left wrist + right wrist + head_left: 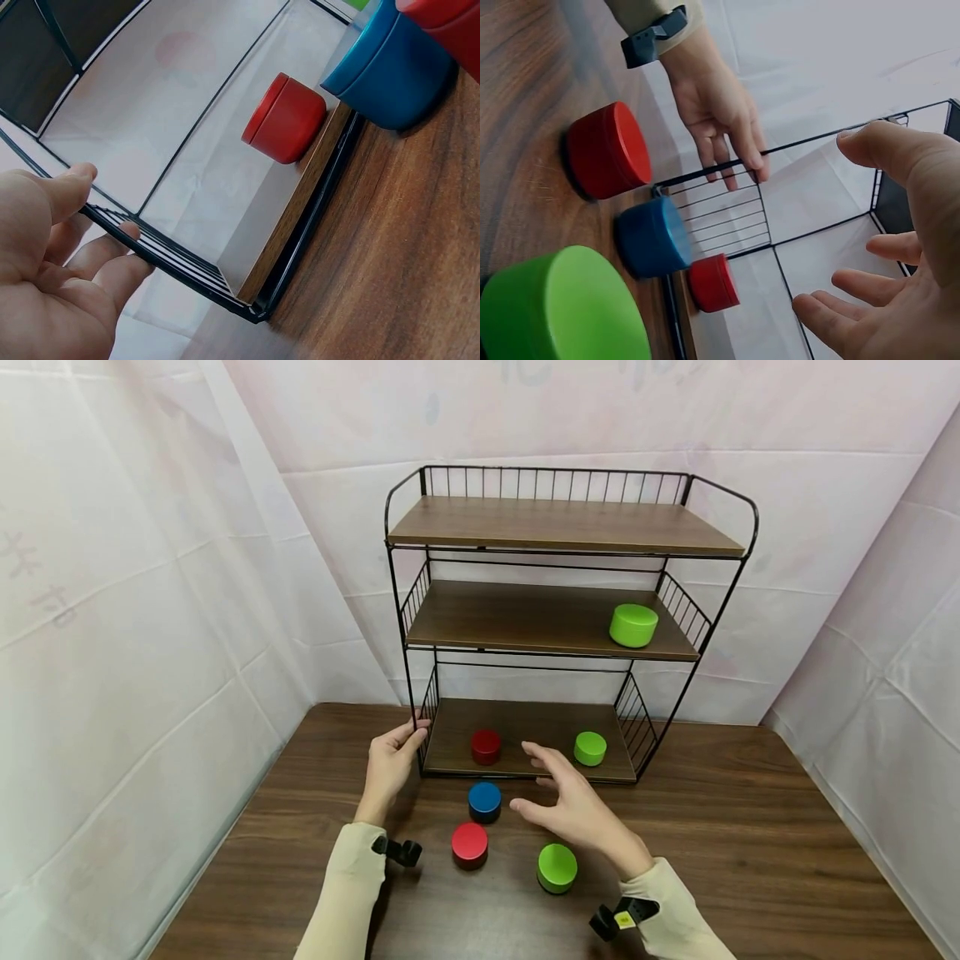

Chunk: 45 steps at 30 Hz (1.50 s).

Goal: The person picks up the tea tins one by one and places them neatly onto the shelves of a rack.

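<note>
My left hand [390, 766] holds the front left post of a black wire rack [410, 685] with three brown shelves; in the left wrist view the thumb lies on one side of the wire and the fingers on the other. My right hand [573, 802] hovers before the bottom shelf, fingers spread and nothing in them. On that shelf sit a dark red round tin [486, 747] and a green tin [590, 749]. Nearer me on the table stand a blue tin [484, 802], a bright red tin [469, 846] and another green tin [557, 868].
A larger green tin [633, 626] rests toward the right end of the middle shelf [517, 617]. Above it is the top shelf [555, 524], railed along the back and sides. White cloth [150, 652] hangs around the wooden table [750, 827].
</note>
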Each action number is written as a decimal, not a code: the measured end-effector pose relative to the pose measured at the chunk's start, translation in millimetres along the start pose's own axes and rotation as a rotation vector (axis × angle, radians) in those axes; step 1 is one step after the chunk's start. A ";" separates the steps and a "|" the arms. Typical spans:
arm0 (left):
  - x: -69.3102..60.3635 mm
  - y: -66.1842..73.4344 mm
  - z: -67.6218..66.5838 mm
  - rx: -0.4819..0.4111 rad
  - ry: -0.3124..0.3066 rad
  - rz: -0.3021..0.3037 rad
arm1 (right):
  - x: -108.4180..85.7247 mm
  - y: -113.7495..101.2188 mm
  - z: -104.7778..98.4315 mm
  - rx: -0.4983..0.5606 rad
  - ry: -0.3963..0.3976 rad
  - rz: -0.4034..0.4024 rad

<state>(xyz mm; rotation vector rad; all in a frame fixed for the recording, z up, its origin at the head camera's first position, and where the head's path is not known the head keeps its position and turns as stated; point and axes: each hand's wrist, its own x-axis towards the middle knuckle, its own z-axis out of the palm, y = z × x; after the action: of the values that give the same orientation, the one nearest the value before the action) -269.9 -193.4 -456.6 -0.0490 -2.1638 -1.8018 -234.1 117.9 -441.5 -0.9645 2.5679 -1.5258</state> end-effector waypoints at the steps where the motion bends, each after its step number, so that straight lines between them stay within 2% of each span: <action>1: -0.1 -0.1 0.1 0.001 -0.001 -0.002 | 0.2 0.7 1.3 -0.006 -0.006 -0.007; 12: 0.6 -2.1 0.0 -0.007 0.005 0.011 | 3.2 -0.3 9.9 -0.029 -0.104 -0.059; 20: 10.1 -29.2 -1.3 0.015 0.013 0.019 | 7.1 -2.5 16.9 -0.044 -0.200 -0.116; 23: 11.0 -33.4 -1.0 0.019 0.028 0.032 | 8.0 -2.4 19.9 -0.035 -0.228 -0.125; 33: 10.4 -32.4 -0.5 0.013 0.038 0.031 | 6.2 1.1 30.2 -0.118 -0.288 -0.085; 39: 10.8 -31.5 -1.3 0.015 0.030 0.038 | 6.2 1.4 36.0 -0.136 -0.365 -0.064; 40: 9.2 -26.8 -1.2 0.016 0.024 0.035 | 6.4 1.4 37.0 -0.141 -0.377 -0.059; 45: 8.8 -27.6 -1.7 0.013 0.015 0.033 | 7.0 0.2 41.9 -0.169 -0.434 -0.026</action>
<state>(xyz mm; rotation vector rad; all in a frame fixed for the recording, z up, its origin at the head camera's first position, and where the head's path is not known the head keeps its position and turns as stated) -284.2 -202.2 -480.3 -0.0673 -2.1517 -1.7640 -227.3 81.2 -461.7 -1.1928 2.3978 -0.9742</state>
